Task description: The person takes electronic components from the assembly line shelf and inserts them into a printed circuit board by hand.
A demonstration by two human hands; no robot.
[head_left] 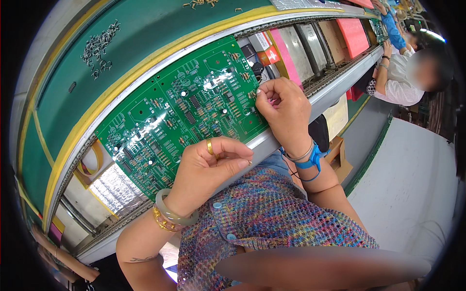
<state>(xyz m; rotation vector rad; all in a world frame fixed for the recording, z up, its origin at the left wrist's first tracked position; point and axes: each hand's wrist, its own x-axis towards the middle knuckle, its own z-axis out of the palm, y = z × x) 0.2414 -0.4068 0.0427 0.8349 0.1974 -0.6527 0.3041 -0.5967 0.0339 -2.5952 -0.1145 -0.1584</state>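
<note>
A large green circuit board (145, 116) lies across the conveyor rails before me, set with resistors, black chips and small round capacitors. At its right edge my right hand (287, 109) is closed in a pinch, its fingertips at the small parts there; what they hold is hidden. My left hand (206, 165) hovers over the board's near edge. Its thumb and forefinger pinch a tiny pale part (250, 163), too small to name.
Beyond the rails, a green work surface (141, 29) carries a pile of bent metal pieces (99, 46) and some brass-coloured ones (201, 3). Pink foam (353, 36) and a red-and-white box (267, 48) sit to the right. Another person (400, 77) works at the far right.
</note>
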